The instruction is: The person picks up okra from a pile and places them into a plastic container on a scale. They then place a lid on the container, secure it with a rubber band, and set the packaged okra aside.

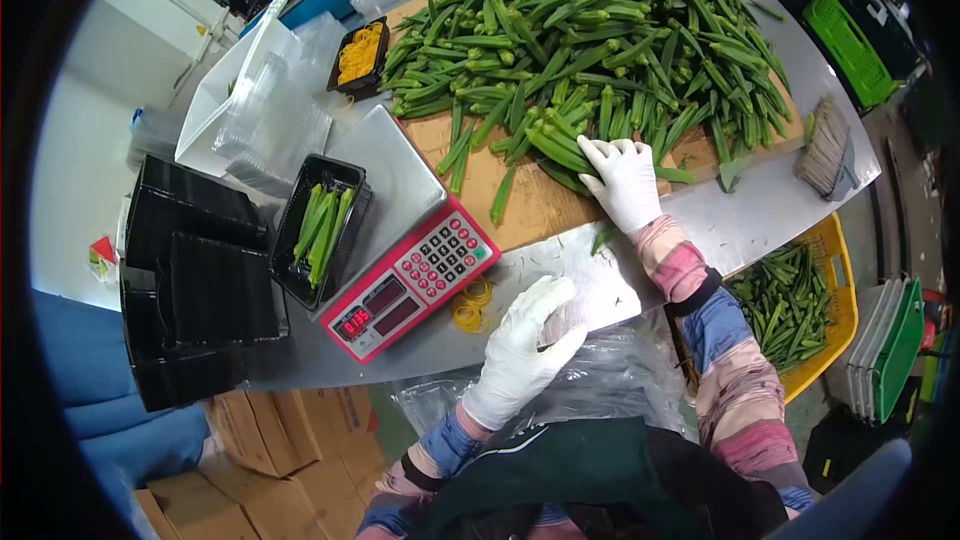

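Note:
My right hand, in a white glove, is at the near edge of a large okra pile. Its fingers are bent around a few okra pods; the palm side is hidden. My left hand, also gloved, hovers over the table's front edge, thumb and fingers apart, with nothing in it. On the left, a black plastic tray with several okra pods rests on a red digital scale with lit red digits.
Yellow rubber bands lie beside the scale, more in a small black box. Stacked black trays and clear containers stand left. A brush lies right. Below is a yellow crate of okra.

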### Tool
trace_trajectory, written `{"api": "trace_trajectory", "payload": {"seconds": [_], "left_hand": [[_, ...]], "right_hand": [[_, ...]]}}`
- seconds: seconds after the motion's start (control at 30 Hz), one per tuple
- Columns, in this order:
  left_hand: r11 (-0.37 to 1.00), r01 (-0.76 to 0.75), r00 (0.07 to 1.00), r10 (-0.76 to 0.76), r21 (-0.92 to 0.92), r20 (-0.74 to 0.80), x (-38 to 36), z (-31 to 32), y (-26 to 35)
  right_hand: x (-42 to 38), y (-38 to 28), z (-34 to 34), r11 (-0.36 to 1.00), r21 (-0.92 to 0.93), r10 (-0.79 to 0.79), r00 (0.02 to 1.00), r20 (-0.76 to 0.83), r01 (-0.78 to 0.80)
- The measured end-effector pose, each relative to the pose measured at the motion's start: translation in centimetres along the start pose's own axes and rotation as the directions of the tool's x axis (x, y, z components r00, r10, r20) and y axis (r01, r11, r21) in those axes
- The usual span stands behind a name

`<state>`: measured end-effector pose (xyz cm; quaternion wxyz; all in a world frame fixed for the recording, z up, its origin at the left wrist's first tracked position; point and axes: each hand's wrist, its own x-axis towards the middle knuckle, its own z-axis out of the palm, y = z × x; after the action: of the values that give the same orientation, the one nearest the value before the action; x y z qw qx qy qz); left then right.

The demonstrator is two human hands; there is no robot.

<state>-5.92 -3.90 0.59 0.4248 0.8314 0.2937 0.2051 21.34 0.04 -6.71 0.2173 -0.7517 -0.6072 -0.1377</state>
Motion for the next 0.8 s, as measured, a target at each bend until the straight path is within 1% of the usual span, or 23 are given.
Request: {"api": "trace_trajectory", "payload": {"seconds": [0.1, 0.17, 0.2, 0.3, 0.33, 0.37, 0.4, 0.43, 0.47, 0.5, 0.53, 0.57, 0.63, 0.67, 0.73, 0.77, 0.8], "left_hand": [[0.996, 0.050, 0.999, -0.050, -0.068, 0.011, -0.5, 0.5, -0.3], [0.996, 0.065, 0.998, -0.064, -0.065, 0.015, -0.4, 0.3, -0.1], [0.995, 0.074, 0.997, -0.074, -0.063, 0.015, -0.4, 0.3, -0.1], [0.969, 0.216, 0.975, -0.208, -0.120, 0.077, -0.1, -0.2, -0.3], [0.933, 0.245, 0.969, -0.236, -0.265, 0.066, 0.1, 0.0, -0.9], [0.876, 0.263, 0.963, -0.262, -0.404, 0.059, 0.4, 0.3, -2.0], [0.801, 0.271, 0.957, -0.286, -0.534, 0.056, 0.9, 0.4, -2.7], [0.730, 0.306, 0.942, -0.327, -0.611, 0.080, 1.7, -0.4, -1.8], [0.702, 0.285, 0.943, -0.328, -0.652, 0.059, 2.4, -0.8, -1.8], [0.671, 0.263, 0.943, -0.330, -0.693, 0.039, 3.0, -1.2, -1.9], [0.635, 0.262, 0.942, -0.331, -0.727, 0.051, 3.8, -1.9, -1.3], [0.578, 0.262, 0.938, -0.340, -0.773, 0.063, 4.3, -2.2, -1.3], [0.298, 0.210, 0.952, -0.281, -0.931, 0.125, 4.9, -2.4, -0.7], [0.250, 0.236, 0.959, -0.219, -0.939, 0.182, 5.1, -2.3, -1.2], [0.157, 0.294, 0.955, -0.086, -0.943, 0.284, 5.1, -2.0, -2.4], [0.202, 0.323, 0.944, -0.133, -0.924, 0.301, 4.8, -1.9, -2.6], [0.245, 0.354, 0.931, -0.179, -0.902, 0.317, 4.5, -1.8, -2.6]], "right_hand": [[-0.3, 0.2, -0.7, 0.998, 0.066, 0.011, 1.000, -0.004, -0.011], [-0.1, 0.0, -1.1, 0.995, 0.102, 0.008, 1.000, -0.015, -0.007], [-0.1, -0.4, -1.6, 0.994, 0.113, -0.003, 0.998, -0.062, 0.010], [0.1, -1.8, -3.4, 0.989, 0.135, -0.038, 0.987, -0.156, 0.059], [0.1, -2.4, -4.2, 0.984, 0.167, -0.033, 0.987, -0.158, 0.060], [-0.4, -3.0, -4.6, 0.935, 0.353, 0.059, 0.995, -0.082, -0.027], [-1.0, -3.6, -4.9, 0.847, 0.517, 0.137, 0.991, 0.011, -0.123], [-1.2, -4.4, -5.9, 0.724, 0.653, 0.196, 0.974, 0.117, -0.224], [-1.3, -5.6, -7.1, 0.266, 0.894, 0.247, 0.922, 0.297, -0.359], [-1.5, -6.4, -8.4, -0.175, 0.893, 0.179, 0.879, 0.443, -0.415], [-2.4, -6.4, -8.7, -0.352, 0.811, 0.093, 0.845, 0.527, -0.467], [-3.4, -6.4, -8.9, -0.511, 0.691, -0.007, 0.806, 0.592, -0.512], [-5.6, -6.9, -8.0, -0.594, 0.623, -0.088, 0.811, 0.578, -0.508], [-6.5, -7.3, -7.6, -0.635, 0.581, -0.128, 0.812, 0.570, -0.509], [-7.5, -8.1, -7.7, -0.645, 0.526, -0.167, 0.774, 0.611, -0.554], [-8.0, -8.5, -7.7, -0.650, 0.498, -0.185, 0.755, 0.629, -0.574], [-8.7, -8.8, -7.3, -0.620, 0.515, -0.198, 0.754, 0.626, -0.591]]}}
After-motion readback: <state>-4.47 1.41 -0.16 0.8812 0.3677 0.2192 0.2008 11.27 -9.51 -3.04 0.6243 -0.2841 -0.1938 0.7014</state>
